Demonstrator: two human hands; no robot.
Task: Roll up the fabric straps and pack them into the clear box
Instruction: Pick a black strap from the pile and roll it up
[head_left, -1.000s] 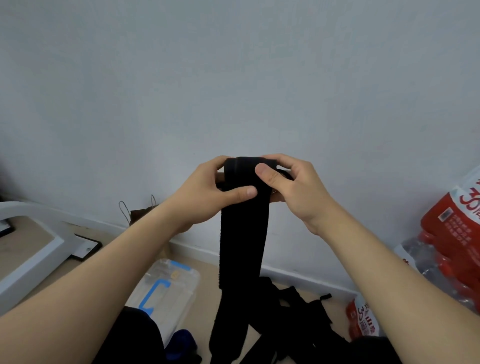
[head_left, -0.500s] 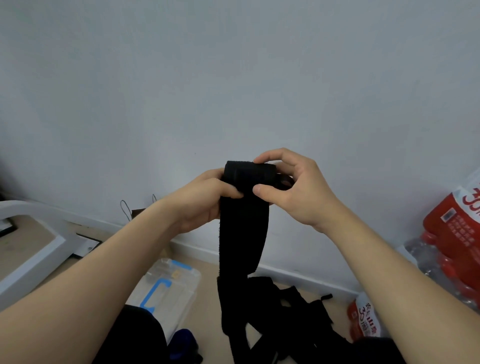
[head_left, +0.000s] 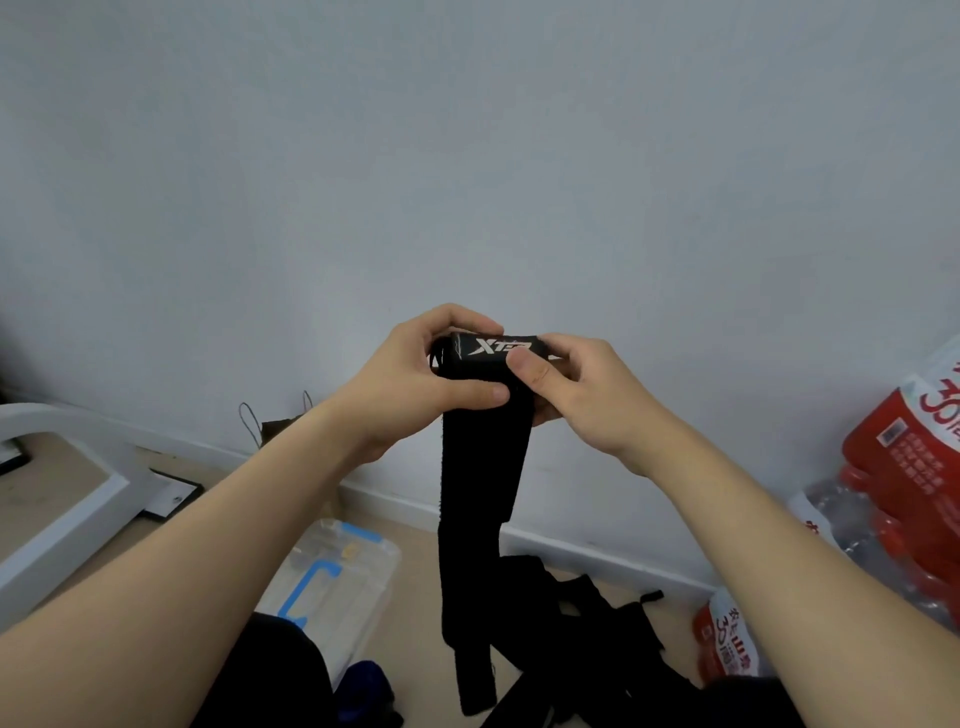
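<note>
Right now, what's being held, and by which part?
Both hands hold the black fabric strap at its rolled-up top end: the left hand grips the roll's left side, the right hand pinches its right side. The unrolled tail hangs down.

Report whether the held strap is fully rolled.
Partly rolled. The left hand and right hand grip the rolled top of the strap; its tail hangs loose below.

Beige floor (head_left: 422, 597) w/ clear box (head_left: 337, 582), black strap pile (head_left: 571, 639), red bottle packs (head_left: 893, 499) at rt.
</note>
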